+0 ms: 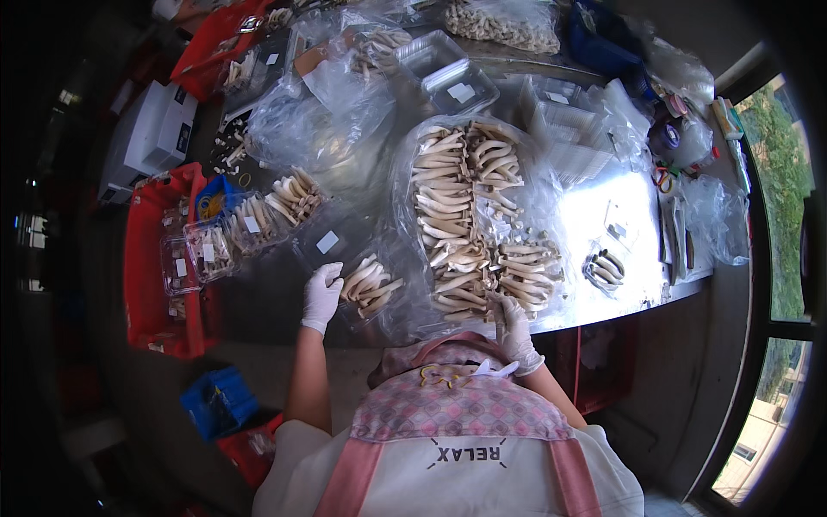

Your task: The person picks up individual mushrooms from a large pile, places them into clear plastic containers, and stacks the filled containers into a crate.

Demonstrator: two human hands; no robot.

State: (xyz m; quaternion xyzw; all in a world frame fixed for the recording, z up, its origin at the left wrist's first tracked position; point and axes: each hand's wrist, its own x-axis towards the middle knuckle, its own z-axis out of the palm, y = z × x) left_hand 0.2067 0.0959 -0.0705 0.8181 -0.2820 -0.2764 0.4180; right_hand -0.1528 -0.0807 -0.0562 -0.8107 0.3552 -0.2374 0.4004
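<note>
My left hand [322,296], in a white glove, rests at the left edge of a clear plastic clamshell tray holding long pale mushrooms [369,285]; whether its fingers grip the tray is unclear. The clamshell's lid [316,238], bearing a white label, lies folded back. In front of me, rows of long mushrooms [444,205] lie on a spread clear plastic bag [404,187]. My right hand [512,323], gloved too, is at the near end of these rows, its fingertips at the mushroom stems; I cannot tell if it holds one.
Filled clamshells [251,223] stand left, beside a blue container of rubber bands [212,199] and a red crate [139,271]. Stacked clear trays [572,139] are at the back right. Dark-capped pieces in plastic [606,267] and scissors [663,179] lie right. A bag of mushrooms [504,26] is far back.
</note>
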